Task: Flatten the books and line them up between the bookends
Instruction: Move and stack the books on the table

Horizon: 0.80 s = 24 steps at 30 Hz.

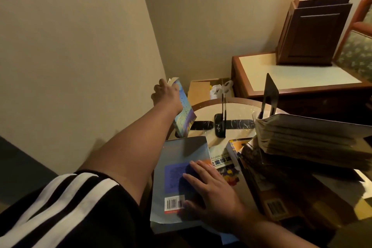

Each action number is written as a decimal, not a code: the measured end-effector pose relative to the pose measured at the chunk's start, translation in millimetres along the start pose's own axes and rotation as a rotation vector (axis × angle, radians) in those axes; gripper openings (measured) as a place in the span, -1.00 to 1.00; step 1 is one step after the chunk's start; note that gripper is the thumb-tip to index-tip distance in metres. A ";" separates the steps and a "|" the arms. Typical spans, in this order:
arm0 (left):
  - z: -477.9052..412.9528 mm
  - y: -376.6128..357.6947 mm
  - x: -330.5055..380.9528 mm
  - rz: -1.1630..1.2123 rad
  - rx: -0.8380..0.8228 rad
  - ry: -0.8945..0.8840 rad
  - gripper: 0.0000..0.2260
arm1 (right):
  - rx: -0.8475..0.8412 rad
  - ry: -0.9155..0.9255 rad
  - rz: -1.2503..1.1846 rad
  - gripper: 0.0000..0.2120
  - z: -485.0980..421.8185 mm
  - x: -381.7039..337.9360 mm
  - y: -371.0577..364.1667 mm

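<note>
My left hand (166,94) grips the top of a blue-and-yellow paperback (184,111), held upright and tilted at the round table's left edge. My right hand (211,189) lies flat, fingers spread, on a grey-blue book (177,179) with a barcode, lying face down at the table's near side. Two black metal bookends stand on the table: a thin one (222,115) in the middle and a taller one (270,94) to the right. A thick stack of worn books (306,139) lies on the right, over more books (225,165) spread flat.
The round table (237,106) has a wooden rim and a glossy top. Behind it are a cardboard box (201,90) with a plastic bag, a low wooden cabinet (298,78) carrying a dark wooden box, and a chair at the far right. A wall stands close on the left.
</note>
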<state>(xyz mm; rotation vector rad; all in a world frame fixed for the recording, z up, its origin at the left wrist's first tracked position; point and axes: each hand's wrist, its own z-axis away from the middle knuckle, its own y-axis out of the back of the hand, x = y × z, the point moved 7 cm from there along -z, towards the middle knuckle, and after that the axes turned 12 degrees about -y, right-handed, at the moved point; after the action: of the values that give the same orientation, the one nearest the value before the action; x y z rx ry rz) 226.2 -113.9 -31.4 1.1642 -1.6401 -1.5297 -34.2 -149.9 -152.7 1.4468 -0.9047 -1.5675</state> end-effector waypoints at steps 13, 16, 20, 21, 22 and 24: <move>22.8 0.0 3.0 0.092 -0.045 -0.134 -0.50 | -0.013 -0.005 -0.004 -0.29 1.5 0.3 0.2; 47.4 4.7 3.1 0.132 -0.003 -0.207 -0.42 | 0.001 0.011 0.017 -0.29 2.2 -0.4 2.1; 100.4 10.3 1.4 0.268 0.199 -0.329 -0.44 | -0.038 0.029 0.076 -0.25 4.0 -6.6 8.1; 115.4 7.6 1.2 0.315 0.232 -0.350 -0.46 | -0.054 0.030 0.090 -0.28 3.4 -6.5 8.8; 130.1 2.5 1.0 0.368 0.241 -0.359 -0.48 | -0.070 0.036 0.102 -0.33 2.8 -5.9 9.8; 156.9 -15.9 2.0 0.470 0.197 -0.355 -0.48 | -0.093 0.060 0.124 -0.39 2.1 -4.4 13.5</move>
<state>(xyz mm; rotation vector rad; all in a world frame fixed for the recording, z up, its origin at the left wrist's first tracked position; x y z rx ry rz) 90.2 -44.6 -71.0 0.5483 -2.1530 -1.3362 -35.0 -151.7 -138.5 1.3401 -0.8587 -1.4483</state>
